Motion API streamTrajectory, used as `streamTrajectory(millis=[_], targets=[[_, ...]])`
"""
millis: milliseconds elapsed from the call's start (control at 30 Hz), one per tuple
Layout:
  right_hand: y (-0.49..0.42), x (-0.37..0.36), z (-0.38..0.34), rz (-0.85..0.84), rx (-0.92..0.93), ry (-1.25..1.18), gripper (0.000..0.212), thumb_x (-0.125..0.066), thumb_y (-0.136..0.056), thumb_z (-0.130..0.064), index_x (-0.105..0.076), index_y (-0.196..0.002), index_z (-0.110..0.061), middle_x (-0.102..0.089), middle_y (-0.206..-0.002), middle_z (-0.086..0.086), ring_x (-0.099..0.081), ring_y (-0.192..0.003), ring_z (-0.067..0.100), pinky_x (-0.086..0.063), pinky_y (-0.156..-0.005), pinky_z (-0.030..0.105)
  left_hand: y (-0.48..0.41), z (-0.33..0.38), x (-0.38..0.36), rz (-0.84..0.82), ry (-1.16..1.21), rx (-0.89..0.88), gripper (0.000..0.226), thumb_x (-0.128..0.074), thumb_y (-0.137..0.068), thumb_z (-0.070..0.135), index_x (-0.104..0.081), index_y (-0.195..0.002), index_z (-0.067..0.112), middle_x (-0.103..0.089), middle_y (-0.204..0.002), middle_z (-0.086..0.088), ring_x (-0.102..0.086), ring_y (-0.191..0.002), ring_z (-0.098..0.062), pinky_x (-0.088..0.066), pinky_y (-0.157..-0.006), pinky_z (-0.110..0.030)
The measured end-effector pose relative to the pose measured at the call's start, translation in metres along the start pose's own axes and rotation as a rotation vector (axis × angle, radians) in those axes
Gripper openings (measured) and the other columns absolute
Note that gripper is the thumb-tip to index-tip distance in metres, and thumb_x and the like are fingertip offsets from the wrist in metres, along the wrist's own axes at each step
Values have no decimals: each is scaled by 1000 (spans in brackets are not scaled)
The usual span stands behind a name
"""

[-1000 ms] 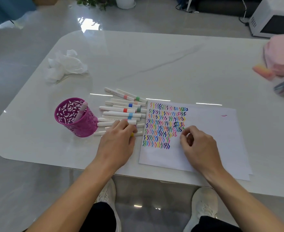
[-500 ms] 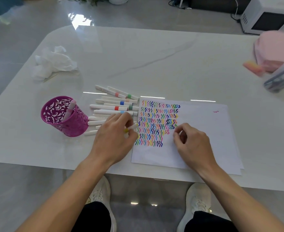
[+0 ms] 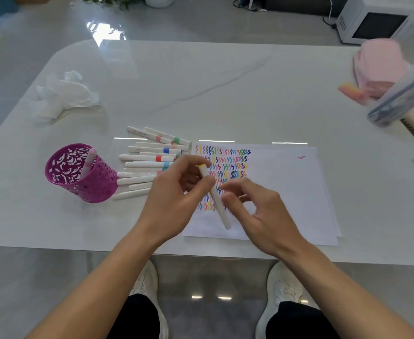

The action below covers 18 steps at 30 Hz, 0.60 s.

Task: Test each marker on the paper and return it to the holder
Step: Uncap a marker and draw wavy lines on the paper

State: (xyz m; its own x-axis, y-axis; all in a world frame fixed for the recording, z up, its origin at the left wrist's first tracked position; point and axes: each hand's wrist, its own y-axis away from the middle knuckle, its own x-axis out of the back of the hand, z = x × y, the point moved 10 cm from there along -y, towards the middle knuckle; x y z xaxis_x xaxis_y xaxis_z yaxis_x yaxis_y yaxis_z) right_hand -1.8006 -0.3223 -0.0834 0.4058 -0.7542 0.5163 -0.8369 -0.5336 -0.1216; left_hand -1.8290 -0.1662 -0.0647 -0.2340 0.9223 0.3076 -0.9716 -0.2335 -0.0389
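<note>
Your two white shoes (image 3: 147,282) stand on the floor under the near edge of the desk (image 3: 225,94). Above that edge, your left hand (image 3: 174,199) pinches a white marker (image 3: 215,199) between thumb and fingers, close to its yellow-banded end. The marker is capped and slants from 11 o'clock down to 5 o'clock, clear of the desk. Your right hand (image 3: 257,211) sits just beside the lower barrel at 3 o'clock, fingers loosely curled. You cannot tell from here whether its fingertips touch the marker.

Under both hands lies the paper (image 3: 286,192), with rows of coloured squiggles filling its left part and one small red mark near its far right corner. At 9 o'clock from your left hand stands the purple holder (image 3: 88,184), with one pink marker (image 3: 88,162) leaning inside it. Between holder and paper lies a heap of loose markers (image 3: 149,157), white with coloured bands.

Farther off at 10 o'clock is a crumpled tissue (image 3: 61,94). At 2 o'clock, by the right edge, lie a clear case (image 3: 401,101) and a pink pouch (image 3: 379,64).
</note>
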Motion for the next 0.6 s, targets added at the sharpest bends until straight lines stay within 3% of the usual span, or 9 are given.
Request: streamTrajectory(millis=[100, 200, 300, 433, 600], targets=[[2, -9, 8, -74, -61, 9, 43, -64, -85, -66, -63, -110, -31, -73, -86, -14, -70, -80, 6, -55, -74, 24, 0, -13, -15, -37, 148, 136, 17, -70, -91, 14, -62, -104, 7, -73, -82, -6, -73, -72, -24, -61, -69, -34], [-1, 0, 14, -24, -37, 143, 31, -70, -90, -53, -65, -104, -26, -70, -71, -12, -63, -62, 10, -52, -61, 27, 1, -24, -27, -85, 157, 245, 19, -69, -93, 20, -61, -101, 5, -76, -82, -7, -75, -72, -23, -61, -69, -29], [-4, 9, 20, -38, -39, 232, 21, -70, -94, -46, -68, -102, -27, -68, -73, -16, -62, -63, 8, -52, -61, 27, 1, -37, -35, -156, 88, 323, 18, -66, -96, 23, -62, -99, 6, -75, -80, -8, -73, -71, -24, -61, -68, -31], [-3, 14, 29, -54, -58, 351, 14, -69, -95, -41, -66, -99, -28, -70, -86, -12, -64, -73, 12, -55, -67, 38, -1, -40, -51, -287, -106, 232, 13, -56, -101, 18, -69, -101, 18, -72, -80, -1, -67, -69, -16, -57, -64, -28], [1, 14, 36, -75, -16, 456, 18, -64, -98, -38, -64, -111, -25, -66, -97, -11, -57, -79, 8, -54, -73, 33, -2, -36, -71, -407, -482, 91, 13, -52, -103, 30, -60, -103, 39, -66, -84, 17, -61, -74, 1, -45, -65, -11]])
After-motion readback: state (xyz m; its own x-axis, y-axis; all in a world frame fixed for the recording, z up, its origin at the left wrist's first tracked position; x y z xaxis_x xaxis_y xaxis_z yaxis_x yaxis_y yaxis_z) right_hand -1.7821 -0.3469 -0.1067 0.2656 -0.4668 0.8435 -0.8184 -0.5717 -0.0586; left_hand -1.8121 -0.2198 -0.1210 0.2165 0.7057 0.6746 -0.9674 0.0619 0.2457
